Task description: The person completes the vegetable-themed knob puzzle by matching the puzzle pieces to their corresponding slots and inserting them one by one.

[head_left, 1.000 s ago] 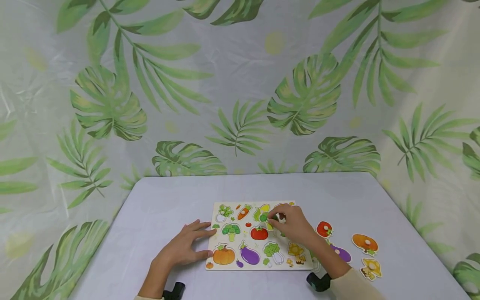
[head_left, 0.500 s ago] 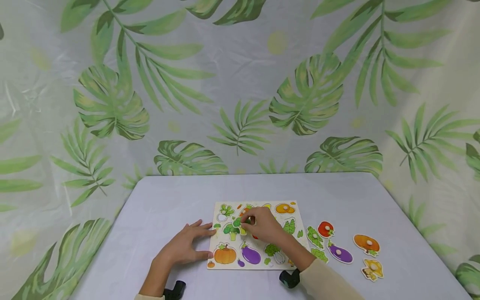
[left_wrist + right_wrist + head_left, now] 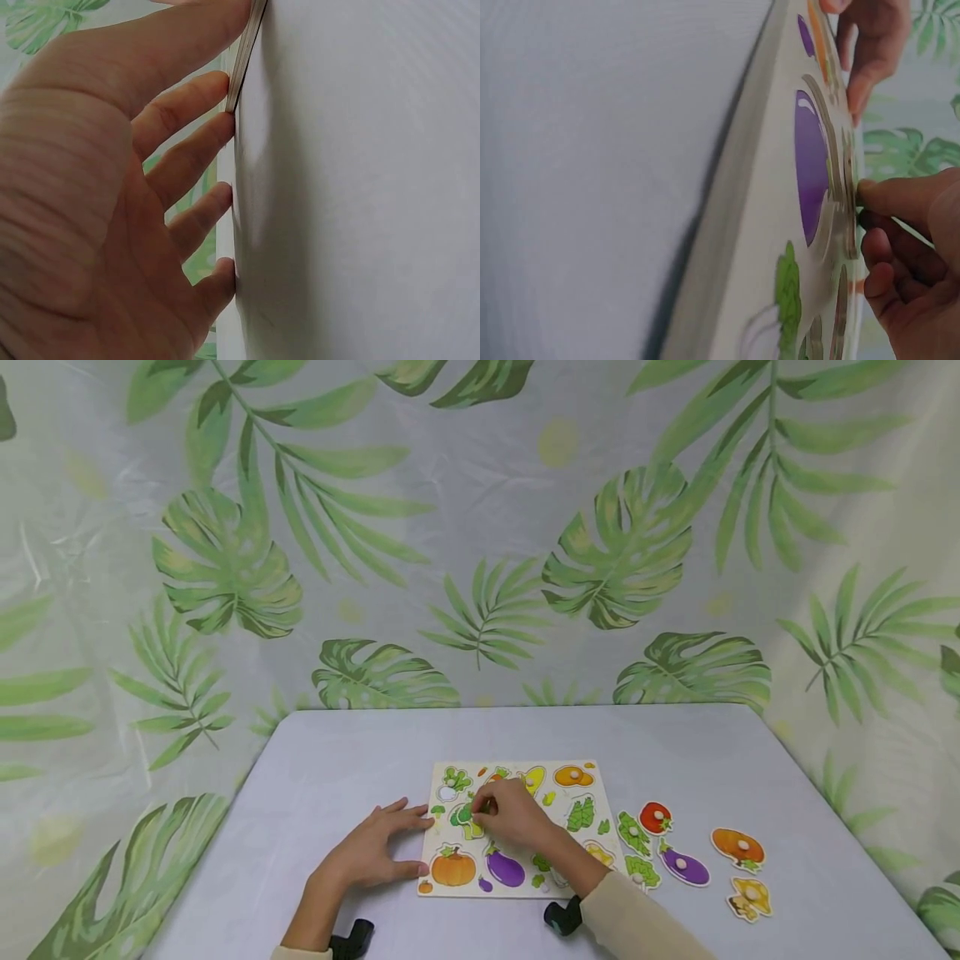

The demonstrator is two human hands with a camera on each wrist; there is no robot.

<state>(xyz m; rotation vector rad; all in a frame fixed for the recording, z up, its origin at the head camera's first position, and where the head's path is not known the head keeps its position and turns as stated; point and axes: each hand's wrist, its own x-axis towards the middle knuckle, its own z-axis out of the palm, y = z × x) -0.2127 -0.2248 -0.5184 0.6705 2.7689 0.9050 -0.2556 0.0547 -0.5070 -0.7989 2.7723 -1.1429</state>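
A pale vegetable puzzle board lies flat on the table. My left hand rests at its left side, fingers spread and loosely extended, with thumb and fingertips at the edge. In the left wrist view, fingers reach the board's side. My right hand pinches a broccoli puzzle piece between thumb and fingers, over the printed broccoli shape at the board's left. In the right wrist view, the right hand holds it low over the board, seen nearly edge-on beyond the printed eggplant.
Right of the board lie loose pieces: a tomato, an eggplant, a pumpkin, a mushroom and two green vegetables, one a leafy piece. A leaf-patterned curtain hangs behind the white table.
My right hand has carried the broccoli piece leftward across the board from near the corn, then slightly down onto the broccoli shape. The left hand has stayed at the edge.
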